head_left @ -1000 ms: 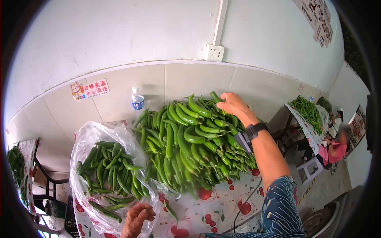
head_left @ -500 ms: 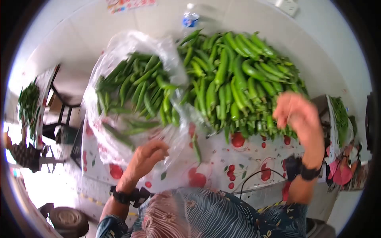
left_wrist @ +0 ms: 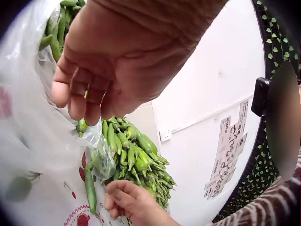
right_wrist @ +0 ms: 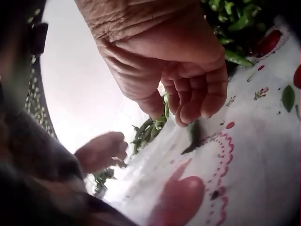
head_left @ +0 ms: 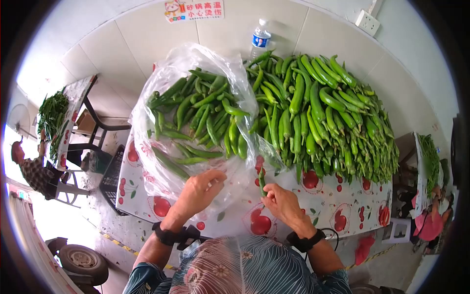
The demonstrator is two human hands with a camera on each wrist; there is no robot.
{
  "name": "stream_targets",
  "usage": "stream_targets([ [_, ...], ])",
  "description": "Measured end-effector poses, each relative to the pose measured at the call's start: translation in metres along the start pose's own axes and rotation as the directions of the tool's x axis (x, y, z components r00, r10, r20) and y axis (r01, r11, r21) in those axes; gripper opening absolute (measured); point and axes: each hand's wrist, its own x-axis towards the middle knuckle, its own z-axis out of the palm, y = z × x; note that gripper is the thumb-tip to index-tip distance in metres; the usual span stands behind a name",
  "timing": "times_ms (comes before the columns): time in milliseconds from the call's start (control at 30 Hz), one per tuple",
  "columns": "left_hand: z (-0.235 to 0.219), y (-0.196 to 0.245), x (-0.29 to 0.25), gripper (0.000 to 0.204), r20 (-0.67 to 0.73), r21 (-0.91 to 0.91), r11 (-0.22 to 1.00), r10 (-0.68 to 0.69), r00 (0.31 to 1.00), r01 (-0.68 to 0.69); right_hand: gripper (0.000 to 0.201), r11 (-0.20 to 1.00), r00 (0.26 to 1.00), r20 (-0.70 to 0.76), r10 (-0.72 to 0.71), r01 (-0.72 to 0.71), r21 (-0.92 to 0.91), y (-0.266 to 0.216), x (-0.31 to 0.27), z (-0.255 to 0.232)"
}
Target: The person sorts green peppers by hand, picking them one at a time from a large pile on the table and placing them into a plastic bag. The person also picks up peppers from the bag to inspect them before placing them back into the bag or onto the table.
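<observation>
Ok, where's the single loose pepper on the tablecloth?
In the head view, the loose pepper lies just right of centre, below the pepper pile, close beside the right hand.

A person's right hand (right_wrist: 181, 66) is hovering, fingers bent, just beside a single green pepper (right_wrist: 193, 136) lying on a red-patterned tablecloth (right_wrist: 263, 160), while the left hand (right_wrist: 102, 151) is appearing near more peppers (right_wrist: 149, 133).

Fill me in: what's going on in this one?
A person is handling green peppers at a table. The right hand is at a single pepper on the cherry-patterned tablecloth; whether it grips it is hard to tell. The left hand, visibly holding nothing, is over the near part of a clear plastic bag containing peppers. A large pepper pile lies right of the bag.
</observation>
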Motion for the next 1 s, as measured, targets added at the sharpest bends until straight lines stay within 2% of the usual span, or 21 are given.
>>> stream_targets([
  [33, -0.004, 0.004, 0.01, 0.015, -0.029, 0.023, 0.998, 0.051, 0.998, -0.05, 0.026, 0.999, 0.998, -0.04, -0.039, 0.04, 0.016, 0.003, -0.002, 0.005],
  [67, -0.007, 0.008, 0.021, 0.015, -0.056, 0.046, 0.994, 0.1, 0.993, -0.098, 0.024, 0.999, 0.998, -0.056, -0.015, 0.017, 0.04, 0.002, -0.006, 0.004],
  [167, -0.008, 0.002, 0.061, 0.02, -0.074, 0.282, 0.931, 0.261, 0.962, -0.231, 0.02, 0.994, 0.983, -0.155, -0.093, 0.101, 0.042, 0.024, -0.016, 0.006],
  [267, 0.014, -0.026, 0.1, 0.039, 0.009, 0.492, 0.858, 0.168, 0.986, -0.151, 0.015, 0.979, 0.982, -0.186, 0.01, 0.029, 0.204, 0.031, -0.017, 0.011],
  [367, 0.037, -0.019, 0.118, 0.056, -0.028, 0.634, 0.774, 0.007, 1.0, 0.012, 0.014, 0.977, 0.971, -0.239, -0.009, 0.06, 0.206, 0.03, -0.014, 0.013],
  [400, 0.047, -0.018, 0.12, 0.068, -0.025, 0.673, 0.74, 0.004, 1.0, 0.014, 0.013, 0.979, 0.964, -0.265, -0.024, 0.077, 0.191, 0.031, -0.013, 0.015],
  [467, 0.063, -0.016, 0.119, 0.071, -0.013, 0.724, 0.69, 0.062, 0.998, -0.034, 0.012, 0.982, 0.951, -0.305, -0.053, 0.105, 0.158, 0.033, -0.011, 0.019],
  [500, 0.068, -0.017, 0.117, 0.073, -0.009, 0.747, 0.662, 0.088, 0.996, -0.052, 0.012, 0.985, 0.957, -0.29, -0.027, 0.075, 0.155, 0.028, -0.011, 0.017],
  [567, 0.071, -0.021, 0.115, 0.074, -0.035, 0.689, 0.724, 0.08, 0.996, -0.034, 0.013, 0.988, 0.967, -0.255, 0.021, 0.018, 0.15, 0.016, -0.009, 0.009],
  [733, 0.054, -0.022, 0.107, 0.077, -0.018, 0.464, 0.884, -0.05, 0.999, 0.053, 0.011, 0.988, 0.956, -0.294, 0.016, 0.03, 0.152, 0.021, -0.005, 0.014],
  [833, 0.054, -0.004, 0.118, 0.079, -0.087, 0.409, 0.891, -0.175, 0.981, 0.195, 0.01, 0.99, 0.951, -0.308, -0.015, 0.058, 0.129, 0.02, -0.003, 0.015],
  [933, 0.071, -0.007, 0.128, 0.079, -0.147, 0.59, 0.783, -0.135, 0.98, 0.197, 0.01, 0.99, 0.942, -0.332, -0.053, 0.094, 0.108, 0.019, -0.002, 0.015],
  [1000, 0.068, -0.007, 0.13, 0.078, -0.089, 0.576, 0.794, -0.176, 0.98, 0.195, 0.01, 0.989, 0.938, -0.34, -0.066, 0.106, 0.1, 0.021, -0.003, 0.015],
])
